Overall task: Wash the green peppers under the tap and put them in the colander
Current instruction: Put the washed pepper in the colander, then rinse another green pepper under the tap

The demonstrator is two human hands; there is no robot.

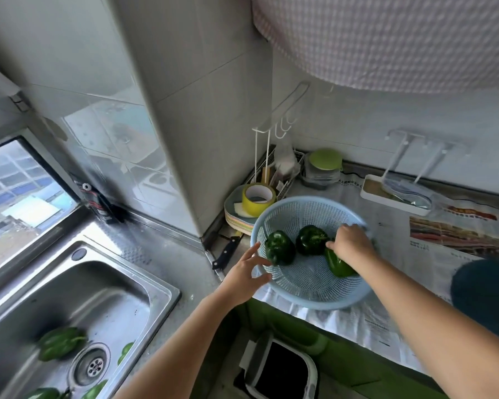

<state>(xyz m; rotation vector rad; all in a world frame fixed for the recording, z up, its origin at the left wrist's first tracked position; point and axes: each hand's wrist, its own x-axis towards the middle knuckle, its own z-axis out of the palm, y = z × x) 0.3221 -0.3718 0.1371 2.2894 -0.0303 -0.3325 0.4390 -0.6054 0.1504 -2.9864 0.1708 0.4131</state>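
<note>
Green peppers [61, 342] lay loose in the steel sink [113, 289] at eight o'clock in the view, one at nine o'clock from the drain [91, 365], another at three o'clock from it, and two more cut off by the bottom edge. A black-handled knife [226, 251] lay on the counter between the sink and the blue colander [314, 305].

The left hand [247, 276] was wide, its fingers straight and splayed, with the tips lying over the colander's rim at about eight o'clock. It held nothing.

Inside the colander sat three peppers. A dark pepper [280, 250] was at nine o'clock, just beside the left fingertips. A second dark pepper [311, 239] was at twelve o'clock, close to the first. A lighter pepper [339, 264] lay at four o'clock against the mesh wall.

The right hand [350, 243] came in over the rim at three o'clock, fingers curled down round the upper end of the lighter pepper. The fruit stretched out from under the palm toward five o'clock, and the knuckles nearly touched the second dark pepper.

A roll of yellow tape [258, 198] stood on stacked plates [236, 218] at eleven o'clock from the colander. Newspaper [444, 254] covered the counter at three o'clock, and a bin [280, 370] stood below at six o'clock.
</note>
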